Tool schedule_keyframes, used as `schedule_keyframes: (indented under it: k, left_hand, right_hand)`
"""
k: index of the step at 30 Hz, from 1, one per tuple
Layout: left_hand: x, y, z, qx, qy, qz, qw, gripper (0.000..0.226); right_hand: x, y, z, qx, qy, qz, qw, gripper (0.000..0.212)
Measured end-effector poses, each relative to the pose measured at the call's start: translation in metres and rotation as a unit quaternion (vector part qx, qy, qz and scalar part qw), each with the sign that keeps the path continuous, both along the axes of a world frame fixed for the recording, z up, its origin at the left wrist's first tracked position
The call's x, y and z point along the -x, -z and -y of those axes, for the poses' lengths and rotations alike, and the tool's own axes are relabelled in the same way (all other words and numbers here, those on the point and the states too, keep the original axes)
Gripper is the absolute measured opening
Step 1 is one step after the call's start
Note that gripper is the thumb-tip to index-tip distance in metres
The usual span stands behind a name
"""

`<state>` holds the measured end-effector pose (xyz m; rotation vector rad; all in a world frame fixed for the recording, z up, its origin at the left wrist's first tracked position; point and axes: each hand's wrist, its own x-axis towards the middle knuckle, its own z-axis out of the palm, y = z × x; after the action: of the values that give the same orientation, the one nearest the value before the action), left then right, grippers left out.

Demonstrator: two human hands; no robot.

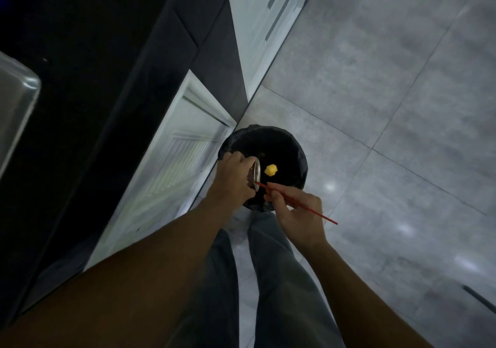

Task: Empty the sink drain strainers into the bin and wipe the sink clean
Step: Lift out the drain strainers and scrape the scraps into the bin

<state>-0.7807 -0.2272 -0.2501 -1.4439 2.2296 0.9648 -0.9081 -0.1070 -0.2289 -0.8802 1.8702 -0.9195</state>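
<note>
I look straight down at a round bin (295, 149) lined with a black bag, standing on the floor by the cabinets. My left hand (232, 177) grips a metal drain strainer (256, 171), tipped on its side over the bin's left rim. My right hand (295, 214) holds a thin red stick (303, 205) like a pen; its tip touches the strainer's lower edge. A small yellow scrap (271, 169) shows over the bin's dark inside, just right of the strainer. The stainless sink (16, 106) shows only as a corner at the far left.
A black countertop (80, 52) runs along the left, with pale cabinet doors (171, 159) below it. Grey tiled floor (389, 106) spreads to the right. My legs in grey trousers (268, 280) stand just behind the bin.
</note>
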Motion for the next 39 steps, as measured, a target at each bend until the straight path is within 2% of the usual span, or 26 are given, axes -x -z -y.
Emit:
schedule_keyframes:
  k: [6, 11, 20, 22, 25, 29, 37, 39]
  left_hand:
    - [-0.005, 0.001, 0.004, -0.007, -0.006, 0.006, 1.000, 0.068]
    - [-0.005, 0.001, 0.006, -0.034, -0.012, 0.003, 0.999, 0.075]
    - [-0.015, -0.002, 0.005, -0.071, -0.010, 0.003, 0.997, 0.082]
    - [-0.016, -0.003, 0.005, -0.071, -0.010, 0.008, 0.997, 0.084]
    - [-0.014, -0.003, 0.005, -0.068, -0.014, 0.004, 0.998, 0.084]
    - [-0.009, -0.005, 0.002, -0.059, -0.014, -0.016, 0.998, 0.081]
    - [-0.018, -0.015, -0.001, -0.069, -0.048, -0.075, 0.994, 0.068]
    - [-0.021, -0.020, -0.005, -0.072, -0.075, -0.080, 0.991, 0.071]
  right_hand:
    - [0.004, 0.002, -0.004, -0.024, 0.030, -0.021, 0.999, 0.024]
    - [0.009, -0.002, 0.000, 0.012, 0.010, 0.005, 1.000, 0.020]
    - [0.011, -0.002, 0.005, -0.058, 0.035, 0.034, 0.997, 0.025]
    - [0.013, -0.005, 0.001, -0.053, 0.046, 0.036, 0.997, 0.029]
    - [0.014, -0.008, -0.001, -0.033, 0.052, 0.038, 0.997, 0.024]
    - [0.009, -0.010, 0.005, -0.029, 0.028, 0.046, 0.998, 0.021]
    - [0.016, -0.016, -0.005, -0.073, 0.050, 0.021, 0.996, 0.025]
    - [0.019, -0.022, -0.011, -0.069, 0.079, 0.015, 0.994, 0.022]
